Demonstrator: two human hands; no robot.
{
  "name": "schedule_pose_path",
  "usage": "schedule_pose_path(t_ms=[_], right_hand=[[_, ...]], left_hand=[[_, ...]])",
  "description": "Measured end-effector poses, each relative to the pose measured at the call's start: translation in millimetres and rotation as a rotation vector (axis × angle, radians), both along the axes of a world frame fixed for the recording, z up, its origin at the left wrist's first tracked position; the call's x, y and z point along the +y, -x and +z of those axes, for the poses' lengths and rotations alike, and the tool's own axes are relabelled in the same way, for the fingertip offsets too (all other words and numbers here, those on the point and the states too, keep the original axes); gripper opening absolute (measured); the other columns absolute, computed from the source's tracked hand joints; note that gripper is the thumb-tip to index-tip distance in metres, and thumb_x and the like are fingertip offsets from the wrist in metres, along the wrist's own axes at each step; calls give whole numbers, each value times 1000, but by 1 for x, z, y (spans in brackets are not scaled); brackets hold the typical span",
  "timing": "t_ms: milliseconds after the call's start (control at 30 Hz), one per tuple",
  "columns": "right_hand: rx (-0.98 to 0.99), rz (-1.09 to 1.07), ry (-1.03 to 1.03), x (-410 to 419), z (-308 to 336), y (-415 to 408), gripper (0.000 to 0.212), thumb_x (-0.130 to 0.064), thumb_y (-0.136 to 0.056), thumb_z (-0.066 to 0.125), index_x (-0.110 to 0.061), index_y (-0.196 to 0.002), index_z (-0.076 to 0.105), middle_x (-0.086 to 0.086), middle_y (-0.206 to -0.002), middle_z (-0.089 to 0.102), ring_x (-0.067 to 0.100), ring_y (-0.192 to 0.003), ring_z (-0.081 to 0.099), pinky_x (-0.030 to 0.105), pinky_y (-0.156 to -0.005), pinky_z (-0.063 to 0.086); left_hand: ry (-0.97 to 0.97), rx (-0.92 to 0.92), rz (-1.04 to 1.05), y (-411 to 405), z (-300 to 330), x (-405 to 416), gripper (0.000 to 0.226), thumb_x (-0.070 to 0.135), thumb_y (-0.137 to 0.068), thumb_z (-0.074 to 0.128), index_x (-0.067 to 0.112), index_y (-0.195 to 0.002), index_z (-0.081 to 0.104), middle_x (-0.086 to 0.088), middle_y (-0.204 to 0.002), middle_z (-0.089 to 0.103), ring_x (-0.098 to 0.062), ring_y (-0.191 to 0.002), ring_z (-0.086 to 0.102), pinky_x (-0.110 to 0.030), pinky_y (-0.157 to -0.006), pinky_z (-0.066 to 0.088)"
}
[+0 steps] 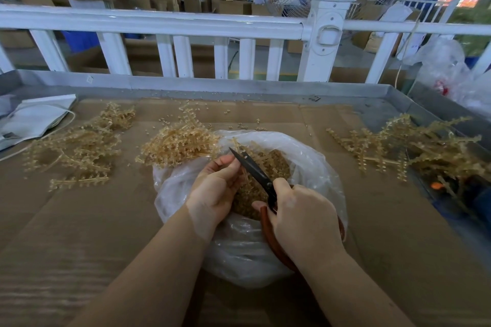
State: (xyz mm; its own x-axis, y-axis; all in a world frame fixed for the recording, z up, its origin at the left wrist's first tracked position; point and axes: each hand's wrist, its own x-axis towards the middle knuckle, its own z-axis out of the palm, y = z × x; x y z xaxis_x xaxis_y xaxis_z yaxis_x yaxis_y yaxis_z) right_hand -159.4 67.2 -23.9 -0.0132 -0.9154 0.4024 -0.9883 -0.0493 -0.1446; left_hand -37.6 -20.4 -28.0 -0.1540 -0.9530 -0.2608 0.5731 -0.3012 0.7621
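Step in hand: I judge this to be trimming small parts off a moulded strip, so that they drop into the collection bag.

The left hand (215,186) has its fingers curled round a thin amber plastic sprue strip (245,178) and holds it over the open clear plastic bag (305,151). The right hand (303,218) grips the black-bladed scissors with reddish-brown handles (255,170). The blades point up and left across the left fingertips and look nearly together. The strip lies against the blades, just beside the left thumb; I cannot tell the exact point of contact.

Loose cut amber pieces (273,164) lie in the bag directly beneath both hands.

Next move, in my judgement: open the blades, feed the strip onward with the left hand, and cut close to the stem while keeping the fingertips out of the way.

A heap of uncut amber sprues (414,146) lies well apart to the right on the cardboard-covered counter (79,220).
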Motion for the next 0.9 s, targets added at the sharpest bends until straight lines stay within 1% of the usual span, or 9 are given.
schedule_pose_path(t_ms=[67, 167, 200, 300, 333, 533, 700, 800, 900], right_hand=[[-4, 3, 4, -1, 0, 0, 41, -63, -92, 37, -27, -106, 49, -6, -87, 60, 13, -81, 58, 20, -62, 32], [-88, 18, -41, -1, 0, 1, 39, -66, -90, 37, -29, -100, 47, -11, -77, 50, 8, -71, 49, 19, -61, 32], [-127, 24, -61, -1, 0, 0, 37, -66, -89, 38, -30, -96, 45, -12, -72, 46, 6, -68, 45, 19, -60, 31], [-192, 33, -96, -1, 0, -2, 34, -66, -89, 38, -32, -90, 38, -13, -65, 41, 4, -64, 44, 18, -58, 30], [-195, 34, -100, -1, 0, -2, 34, -66, -89, 38, -32, -90, 38, -13, -65, 41, 4, -63, 45, 18, -58, 31], [-207, 43, -122, -3, 2, -4, 34, -64, -91, 36, -30, -88, 37, -13, -67, 41, 5, -65, 47, 17, -61, 35], [-201, 48, -137, -2, 3, -2, 33, -63, -91, 38, -30, -87, 38, -13, -65, 41, 3, -61, 43, 14, -53, 27], [-201, 59, -146, -2, 3, 0, 32, -64, -90, 39, -31, -87, 37, -14, -63, 39, 0, -56, 39, 11, -50, 24], [-192, 71, -134, -1, 2, 2, 32, -65, -90, 38, -32, -89, 37, -13, -65, 41, 1, -60, 42, 12, -53, 27]], left_hand=[[10, -3, -9, 0, -1, 0, 22, -5, -92, 49, 12, -80, 54, -1, -64, 66, -8, -53, 61, -16, -51, 49], [48, -11, -47, 0, -1, 0, 17, -5, -93, 47, 7, -96, 58, -7, -84, 63, -15, -73, 58, -22, -69, 47], [64, -25, -62, -1, -1, 0, 18, -5, -93, 46, 6, -99, 59, -7, -85, 63, -14, -74, 58, -22, -70, 46], [87, -60, -72, -1, -1, 1, 20, -5, -92, 47, 8, -90, 62, 1, -71, 67, -8, -62, 61, -16, -61, 48], [85, -58, -67, -1, -1, 2, 20, -5, -92, 47, 8, -88, 62, 0, -71, 66, -8, -61, 61, -17, -61, 48], [55, -13, -73, -1, 0, 2, 17, -7, -91, 47, 5, -88, 59, -9, -82, 62, -19, -75, 58, -31, -82, 47], [37, -47, -75, -2, 0, 0, 14, 2, -93, 50, 11, -88, 60, -2, -73, 65, -12, -62, 60, -21, -63, 50], [20, -25, -63, -3, 0, -1, 10, 14, -93, 54, 13, -86, 61, 2, -67, 63, -9, -58, 58, -21, -60, 47], [20, -8, -52, -2, 0, -1, 12, 11, -92, 54, 13, -81, 60, 3, -61, 64, -7, -52, 59, -17, -52, 49]])
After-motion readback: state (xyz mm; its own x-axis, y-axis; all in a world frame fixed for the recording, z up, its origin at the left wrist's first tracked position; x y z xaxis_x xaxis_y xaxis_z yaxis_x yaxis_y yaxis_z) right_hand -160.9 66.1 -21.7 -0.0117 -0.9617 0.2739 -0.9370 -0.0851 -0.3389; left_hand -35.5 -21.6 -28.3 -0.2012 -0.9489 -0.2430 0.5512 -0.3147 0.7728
